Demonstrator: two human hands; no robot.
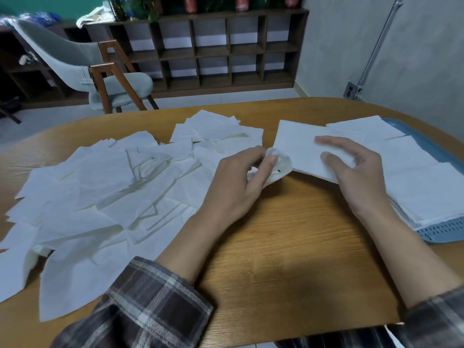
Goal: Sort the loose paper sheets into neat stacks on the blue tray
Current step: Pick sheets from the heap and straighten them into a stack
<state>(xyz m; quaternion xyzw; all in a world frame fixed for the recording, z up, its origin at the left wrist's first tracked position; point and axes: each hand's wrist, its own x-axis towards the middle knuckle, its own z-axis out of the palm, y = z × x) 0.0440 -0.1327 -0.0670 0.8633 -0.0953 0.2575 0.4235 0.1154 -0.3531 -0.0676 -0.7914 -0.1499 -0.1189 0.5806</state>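
Roughly, the sorting looks less than half done. The blue tray at the right end of the counter already carries several flat stacks that cover most of its surface, their edges only loosely squared. A far larger heap of loose sheets sprawls across the left half of the counter, overlapping at all angles, some creased or folded. Between heap and tray lies a small bundle of sheets, its right side reaching the tray's stacks. The left grip pinches the bundle's curled near-left corner between thumb and fingers. The right grip lies released on top, fingers spread and pressing the paper flat. By my reading, this bundle needs squaring and placing, and then the whole heap remains to be worked through.
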